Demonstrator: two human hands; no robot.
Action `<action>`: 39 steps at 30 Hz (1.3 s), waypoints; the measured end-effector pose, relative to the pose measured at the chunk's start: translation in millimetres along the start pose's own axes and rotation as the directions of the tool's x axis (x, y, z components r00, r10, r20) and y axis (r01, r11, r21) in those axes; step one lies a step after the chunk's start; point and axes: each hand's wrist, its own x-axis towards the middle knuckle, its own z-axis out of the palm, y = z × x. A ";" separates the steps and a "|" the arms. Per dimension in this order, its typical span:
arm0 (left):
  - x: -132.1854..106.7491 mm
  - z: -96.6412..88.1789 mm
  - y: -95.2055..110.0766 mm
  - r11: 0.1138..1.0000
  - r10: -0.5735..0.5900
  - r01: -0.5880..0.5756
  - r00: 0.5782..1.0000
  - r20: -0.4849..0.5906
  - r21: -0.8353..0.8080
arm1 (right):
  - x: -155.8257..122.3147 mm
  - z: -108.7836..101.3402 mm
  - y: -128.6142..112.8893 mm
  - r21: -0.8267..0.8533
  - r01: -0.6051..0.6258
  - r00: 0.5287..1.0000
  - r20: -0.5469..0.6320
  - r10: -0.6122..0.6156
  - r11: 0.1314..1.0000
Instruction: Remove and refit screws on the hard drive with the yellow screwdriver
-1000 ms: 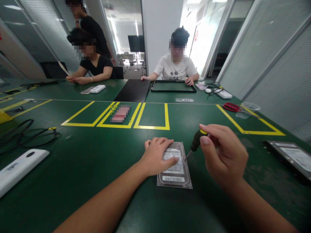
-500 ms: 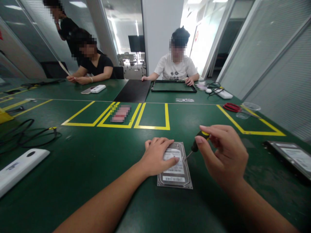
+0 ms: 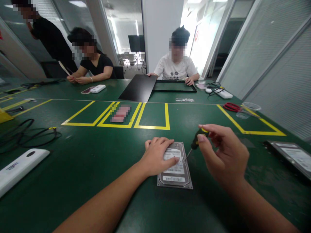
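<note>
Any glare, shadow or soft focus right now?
Head view: the corridor at upper right is washed out; head view: shadow darkens the green table below the right hand; head view: print on the hard drive is too soft to read.

From head height, close above and behind the hands [image 3: 155,158] [image 3: 224,155], forward and down across the surface [image 3: 92,149].

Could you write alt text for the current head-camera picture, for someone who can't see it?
A person's left hand rests on a hard drive on a green table, while the right hand holds a screwdriver, tip near the drive's right edge. Opposite, someone in white has one hand on a black panel.
</note>
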 end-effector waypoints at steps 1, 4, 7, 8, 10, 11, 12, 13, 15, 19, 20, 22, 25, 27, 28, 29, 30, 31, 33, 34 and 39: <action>0.0 0.0 -0.2 1.000 0.000 0.000 1.000 0.001 -0.001 | -0.9 -0.3 -0.1 0.010 -0.018 1.000 0.003 0.018 1.000; -0.1 0.2 -0.8 1.000 0.000 0.000 1.000 0.001 0.001 | -3.0 -1.1 -0.9 0.051 -0.052 0.998 0.019 0.052 0.997; -0.2 0.4 -1.1 1.000 0.003 -0.003 1.000 -0.001 0.002 | -2.8 -1.3 -1.5 0.050 -0.039 0.999 0.025 0.038 0.998; -0.2 0.4 -1.2 1.000 0.004 -0.004 1.000 -0.001 0.001 | -2.2 -1.1 -1.6 0.041 -0.026 0.999 0.022 0.026 0.999; -0.2 0.3 -1.2 1.000 0.004 -0.004 1.000 0.000 0.000 | -0.4 -0.5 -1.6 0.016 0.001 1.000 0.014 -0.001 1.000; -0.2 0.2 -1.2 1.000 0.003 -0.003 1.000 0.000 0.000 | 0.5 -0.1 -1.6 0.006 0.012 1.000 0.009 -0.012 1.000; -0.3 0.2 -1.1 1.000 0.003 -0.003 1.000 0.000 -0.001 | 1.3 0.3 -1.5 -0.001 0.019 1.000 0.006 -0.019 1.000; -0.3 0.2 -1.0 1.000 0.002 -0.002 1.000 -0.001 -0.002 | 2.0 0.6 -1.5 -0.006 0.022 1.000 0.002 -0.022 1.000; -0.2 0.2 -0.8 1.000 0.004 -0.004 1.000 -0.001 -0.006 | 2.7 0.9 -1.5 -0.003 0.024 1.000 -0.005 -0.024 1.000; -0.5 0.4 -0.5 1.000 0.008 -0.008 1.000 -0.003 -0.015 | 1.2 0.5 -1.4 0.057 0.031 0.999 0.013 -0.032 0.998; -0.6 0.5 -0.5 1.000 0.009 -0.009 1.000 -0.005 -0.016 | 0.6 0.3 -1.4 0.074 0.027 0.999 0.024 -0.029 0.997; -0.9 0.7 -0.7 1.000 0.008 -0.008 1.000 -0.006 -0.016 | 0.0 0.0 -1.5 0.089 0.017 0.999 0.035 -0.020 0.996; -0.8 0.9 -1.0 1.000 0.008 -0.008 1.000 -0.002 -0.015 | 0.9 -0.2 -1.4 0.066 0.037 0.999 0.012 -0.038 0.997; -0.5 0.9 -1.1 1.000 0.008 -0.008 1.000 -0.002 -0.014 | 2.0 -0.3 -1.4 0.043 0.058 0.998 -0.008 -0.058 0.997; -0.3 0.9 -1.1 1.000 0.007 -0.007 1.000 -0.003 -0.013 | 2.3 -0.4 -1.4 0.037 0.062 0.998 -0.014 -0.062 0.997; -0.2 0.8 -1.1 1.000 0.006 -0.006 1.000 -0.004 -0.012 | 2.4 -0.4 -1.5 0.039 0.063 0.998 -0.016 -0.062 0.997; -0.1 0.8 -1.1 1.000 0.005 -0.005 1.000 -0.003 -0.011 | 2.3 -0.3 -1.6 0.048 0.059 0.998 -0.013 -0.058 0.997; -0.1 0.7 -1.1 1.000 0.005 -0.005 1.000 -0.002 -0.011 | 1.9 -0.2 -1.6 0.064 0.051 0.999 -0.007 -0.051 0.997; -0.1 0.7 -1.2 1.000 0.007 -0.007 1.000 -0.002 -0.010 | 1.0 0.1 -1.8 0.090 0.038 0.999 -0.002 -0.038 0.995; -0.2 0.7 -1.3 1.000 0.009 -0.009 1.000 -0.002 -0.011 | 0.6 0.3 -1.8 0.090 0.032 0.999 -0.003 -0.032 0.995; 0.0 0.9 -1.4 1.000 0.009 -0.009 1.000 -0.007 -0.013 | 1.5 0.9 -1.5 0.056 0.024 1.000 -0.012 -0.023 0.998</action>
